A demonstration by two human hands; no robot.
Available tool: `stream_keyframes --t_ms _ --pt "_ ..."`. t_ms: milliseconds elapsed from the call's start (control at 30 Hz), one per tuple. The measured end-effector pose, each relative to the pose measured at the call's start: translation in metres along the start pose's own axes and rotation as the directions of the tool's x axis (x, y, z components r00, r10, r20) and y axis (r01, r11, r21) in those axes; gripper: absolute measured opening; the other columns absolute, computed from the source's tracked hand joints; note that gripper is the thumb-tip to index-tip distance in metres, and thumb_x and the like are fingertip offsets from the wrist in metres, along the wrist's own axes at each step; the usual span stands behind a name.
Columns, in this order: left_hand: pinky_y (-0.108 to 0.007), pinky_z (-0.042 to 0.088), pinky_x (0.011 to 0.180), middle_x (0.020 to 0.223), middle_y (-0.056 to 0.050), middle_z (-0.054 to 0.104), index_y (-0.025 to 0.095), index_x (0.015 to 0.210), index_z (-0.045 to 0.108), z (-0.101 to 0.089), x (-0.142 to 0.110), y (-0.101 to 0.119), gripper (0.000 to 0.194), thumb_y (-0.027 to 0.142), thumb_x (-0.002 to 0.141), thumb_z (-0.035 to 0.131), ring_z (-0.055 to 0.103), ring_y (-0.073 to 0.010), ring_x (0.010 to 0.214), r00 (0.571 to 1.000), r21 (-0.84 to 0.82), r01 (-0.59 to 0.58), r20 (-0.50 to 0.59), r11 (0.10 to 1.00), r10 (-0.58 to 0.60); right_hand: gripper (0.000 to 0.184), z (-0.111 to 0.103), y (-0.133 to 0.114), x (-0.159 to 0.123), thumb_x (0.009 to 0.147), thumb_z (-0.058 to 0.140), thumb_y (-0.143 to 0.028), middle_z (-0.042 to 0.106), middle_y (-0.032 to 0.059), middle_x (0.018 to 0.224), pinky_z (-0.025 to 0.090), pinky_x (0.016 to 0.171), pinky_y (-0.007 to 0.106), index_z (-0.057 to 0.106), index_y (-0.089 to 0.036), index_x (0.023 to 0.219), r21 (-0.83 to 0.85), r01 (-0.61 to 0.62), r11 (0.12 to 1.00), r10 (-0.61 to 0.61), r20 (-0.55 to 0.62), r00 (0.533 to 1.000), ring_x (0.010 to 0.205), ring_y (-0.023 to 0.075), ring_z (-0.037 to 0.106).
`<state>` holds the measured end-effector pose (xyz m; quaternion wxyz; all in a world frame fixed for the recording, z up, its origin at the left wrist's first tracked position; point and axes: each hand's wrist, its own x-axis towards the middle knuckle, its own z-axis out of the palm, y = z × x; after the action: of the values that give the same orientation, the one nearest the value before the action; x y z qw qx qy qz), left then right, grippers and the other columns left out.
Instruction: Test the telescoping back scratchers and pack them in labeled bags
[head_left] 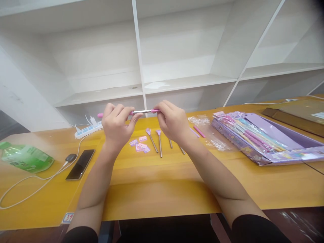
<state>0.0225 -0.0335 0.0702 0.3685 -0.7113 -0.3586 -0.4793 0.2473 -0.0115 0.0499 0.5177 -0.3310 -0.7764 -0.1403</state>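
Note:
My left hand (116, 122) is closed around the pink handle of a telescopic back scratcher (142, 111), whose metal rod lies level between my hands. My right hand (173, 119) pinches its other pink end; the fingers hide the tip. Below, on the table, lie a purple claw-shaped scratcher head on a metal rod (153, 141) and a second one (159, 143). Further metal rods (170, 144) show partly behind my right forearm. Small printed cards (142, 147) lie in a loose group under my left hand. A pink handle tube (199, 131) rests right of my right hand.
A purple display box (255, 138) of wrapped scratchers stands on the right, beside crumpled clear plastic (217, 141). Further right is a cardboard box (298, 114). On the left are a green bottle (27, 157), a phone (80, 164), a cable and a power strip (88, 129). White shelving rises behind.

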Motion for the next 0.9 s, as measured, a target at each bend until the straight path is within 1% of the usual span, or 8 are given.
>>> stream_keyframes --t_ms 267,433,500,567,633,667,800,900 --pt "-0.038 0.04 0.074 0.076 -0.005 0.064 0.023 0.098 0.072 -0.001 0.0 -0.001 0.036 0.055 0.11 0.061 0.05 -0.0256 0.082 0.978 -0.009 0.07 0.195 0.998 -0.067 0.03 -0.002 -0.006 0.002 0.107 0.039 -0.014 0.074 0.0081 0.106 0.032 0.064 0.032 0.068 -0.02 0.11 -0.104 -0.078 0.992 0.094 0.161 0.982 0.083 0.0204 0.064" --pt "-0.04 0.04 0.074 0.091 -0.009 0.07 0.022 0.099 0.067 0.001 0.001 -0.015 0.037 0.046 0.117 0.046 0.054 -0.0271 0.088 0.859 0.045 0.082 0.504 0.996 -0.093 0.034 -0.003 0.002 0.008 0.106 0.043 -0.017 0.077 0.0097 0.118 0.037 0.068 0.031 0.068 -0.021 0.128 -0.096 -0.147 0.984 0.175 0.42 0.891 0.09 0.0228 0.069" --pt "-0.04 0.038 0.073 0.091 -0.009 0.071 0.022 0.095 0.065 0.002 0.0 -0.024 0.035 0.044 0.116 0.047 0.055 -0.0282 0.091 0.824 0.108 0.09 0.55 0.99 -0.135 0.04 -0.006 0.027 0.011 0.106 0.048 -0.022 0.079 0.0076 0.123 0.046 0.075 0.031 0.063 -0.024 0.142 0.047 -0.23 0.972 0.157 0.599 0.785 0.094 0.0222 0.071" --pt "-0.039 0.038 0.073 0.092 -0.01 0.071 0.023 0.093 0.064 0.003 -0.001 -0.034 0.032 0.042 0.115 0.051 0.057 -0.0288 0.093 0.809 0.136 0.105 0.564 0.985 -0.165 0.047 -0.012 0.066 0.012 0.107 0.056 -0.031 0.079 0.0068 0.131 0.053 0.084 0.03 0.059 -0.026 0.154 0.05 -0.397 0.916 0.218 0.77 0.6 0.098 0.0201 0.074" --pt "-0.039 0.037 0.072 0.09 -0.009 0.071 0.023 0.091 0.064 0.001 -0.001 -0.042 0.031 0.041 0.113 0.054 0.057 -0.0288 0.091 0.817 0.125 0.13 0.548 0.984 -0.178 0.052 -0.019 0.112 0.007 0.101 0.071 -0.036 0.079 0.0054 0.133 0.055 0.092 0.028 0.064 -0.029 0.153 -0.229 -0.532 0.815 0.461 0.812 0.358 0.104 0.0195 0.077" --pt "-0.039 0.037 0.071 0.089 -0.009 0.071 0.023 0.089 0.063 0.0 -0.001 -0.045 0.03 0.042 0.112 0.057 0.057 -0.0288 0.09 0.827 0.111 0.143 0.533 0.983 -0.181 0.052 -0.023 0.135 0.002 0.099 0.075 -0.035 0.08 0.0108 0.13 0.056 0.094 0.031 0.069 -0.023 0.149 -0.34 -0.546 0.766 0.564 0.762 0.318 0.107 0.0236 0.077" --pt "-0.038 0.035 0.07 0.083 -0.007 0.07 0.024 0.086 0.063 -0.007 0.0 -0.052 0.029 0.042 0.108 0.063 0.057 -0.0282 0.085 0.851 0.061 0.18 0.49 0.982 -0.186 0.038 -0.032 0.205 -0.041 0.084 0.088 -0.023 0.077 0.0341 0.117 0.057 0.095 0.049 0.081 -0.001 0.115 -0.572 -0.567 0.593 0.798 0.509 0.322 0.113 0.0442 0.075" --pt "-0.038 0.036 0.07 0.083 -0.007 0.07 0.024 0.086 0.064 -0.011 0.0 -0.051 0.028 0.041 0.108 0.063 0.057 -0.0274 0.084 0.853 0.036 0.188 0.489 0.982 -0.181 0.029 -0.034 0.234 -0.078 0.086 0.092 -0.031 0.078 0.0256 0.105 0.061 0.086 0.045 0.08 -0.009 0.101 -0.521 -0.603 0.604 0.796 0.436 0.42 0.099 0.0345 0.076"
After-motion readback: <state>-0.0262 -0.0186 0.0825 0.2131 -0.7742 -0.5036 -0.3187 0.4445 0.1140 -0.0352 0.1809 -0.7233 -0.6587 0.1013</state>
